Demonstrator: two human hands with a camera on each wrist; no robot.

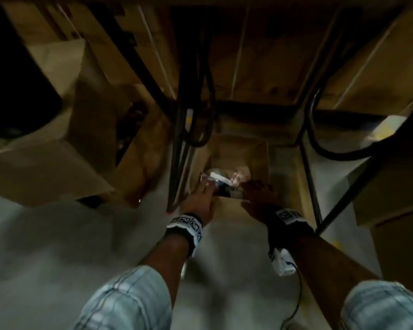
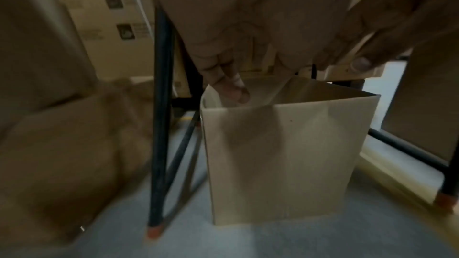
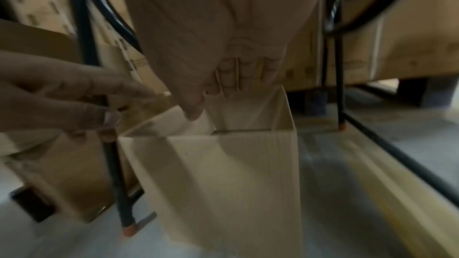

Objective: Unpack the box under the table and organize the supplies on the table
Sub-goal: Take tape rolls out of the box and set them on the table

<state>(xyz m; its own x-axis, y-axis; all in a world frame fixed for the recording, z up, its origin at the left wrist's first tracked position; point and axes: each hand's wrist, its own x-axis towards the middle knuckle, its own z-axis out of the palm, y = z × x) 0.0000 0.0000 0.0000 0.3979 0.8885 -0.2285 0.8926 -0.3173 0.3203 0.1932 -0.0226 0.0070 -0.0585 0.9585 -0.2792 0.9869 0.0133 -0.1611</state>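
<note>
An open cardboard box [image 1: 260, 158] stands on the grey floor under the table, between its black legs. Inside lie a clear plastic item [image 1: 210, 178] and a white and red item [image 1: 241, 176], both blurred. My left hand [image 1: 202, 190] reaches over the near left corner, fingers [image 2: 231, 85] pointing down into the box [image 2: 285, 154] close to the clear item. My right hand [image 1: 255, 186] reaches over the near right rim, its thumb and fingers [image 3: 236, 83] hanging just above the opening of the box [image 3: 223, 174]. Neither hand visibly holds anything.
Black table legs [image 1: 177, 151] [image 1: 308, 167] flank the box closely. Larger cardboard boxes [image 1: 45, 167] crowd the left, and more [image 1: 391, 186] stand on the right. A black cable [image 1: 332, 153] loops down behind. Grey floor [image 1: 57, 246] lies in front.
</note>
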